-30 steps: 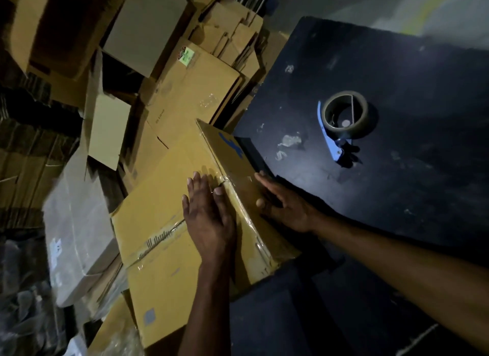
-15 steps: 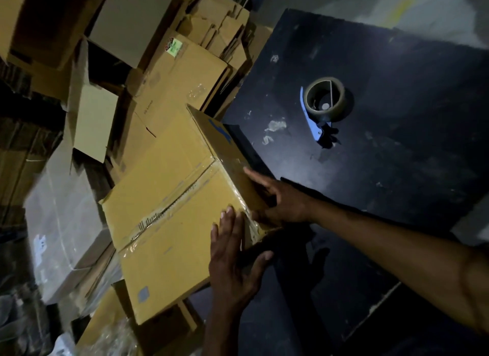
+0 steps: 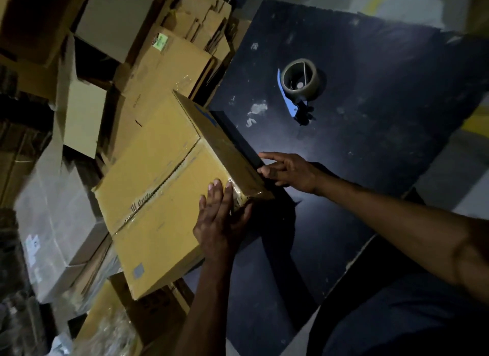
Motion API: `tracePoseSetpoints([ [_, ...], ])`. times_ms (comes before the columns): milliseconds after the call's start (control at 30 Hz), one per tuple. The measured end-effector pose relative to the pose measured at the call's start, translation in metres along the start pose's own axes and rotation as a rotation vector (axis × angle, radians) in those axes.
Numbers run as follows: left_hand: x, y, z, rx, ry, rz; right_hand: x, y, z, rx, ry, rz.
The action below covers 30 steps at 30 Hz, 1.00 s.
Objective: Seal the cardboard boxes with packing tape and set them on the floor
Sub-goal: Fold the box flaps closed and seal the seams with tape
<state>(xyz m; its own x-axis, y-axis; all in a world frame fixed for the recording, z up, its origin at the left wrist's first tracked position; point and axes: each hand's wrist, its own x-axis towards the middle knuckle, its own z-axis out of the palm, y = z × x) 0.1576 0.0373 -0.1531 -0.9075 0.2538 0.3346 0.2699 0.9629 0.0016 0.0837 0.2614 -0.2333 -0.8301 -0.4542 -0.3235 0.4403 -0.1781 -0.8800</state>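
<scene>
A taped brown cardboard box lies tilted beside the left edge of the black table, over a pile of other boxes. Clear tape runs along its top seam. My left hand lies on the box's near right corner, fingers straight on top and thumb against the near side. My right hand is at the box's right side by the table edge, fingers spread and nearly straight, touching it. A tape dispenser with a blue handle sits on the table, apart from both hands.
Stacked and flattened cardboard boxes fill the left and top left. A pale plastic-wrapped box lies at the lower left. Grey floor shows right of the table.
The box has slid left and down off the table edge. My left hand moved from the top middle of the box to its near right corner. My right hand stays at the right side.
</scene>
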Motion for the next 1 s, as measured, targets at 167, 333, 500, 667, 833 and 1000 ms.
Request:
tracePoseSetpoints([
  [167, -0.002, -0.009, -0.005, -0.059, -0.106, 0.002, -0.009, 0.012, 0.005, 0.0, -0.026, 0.019],
  [333, 0.007, -0.007, -0.019, 0.01, -0.321, -0.172, -0.015, 0.034, 0.017, -0.04, -0.137, -0.019],
  [500, 0.049, -0.006, -0.018, -0.002, -0.304, -0.306, 0.009, 0.028, 0.03, -0.098, -0.083, -0.1],
  [667, 0.095, -0.005, -0.017, 0.023, -0.339, -0.394, 0.052, 0.0, 0.026, -0.014, -0.051, -0.073],
  [833, 0.115, 0.005, -0.018, 0.067, -0.305, -0.418, 0.073, -0.007, 0.016, 0.024, 0.002, -0.04],
  [1000, 0.114, 0.011, -0.012, 0.076, -0.21, -0.455, 0.07, -0.006, 0.016, 0.076, 0.024, -0.072],
])
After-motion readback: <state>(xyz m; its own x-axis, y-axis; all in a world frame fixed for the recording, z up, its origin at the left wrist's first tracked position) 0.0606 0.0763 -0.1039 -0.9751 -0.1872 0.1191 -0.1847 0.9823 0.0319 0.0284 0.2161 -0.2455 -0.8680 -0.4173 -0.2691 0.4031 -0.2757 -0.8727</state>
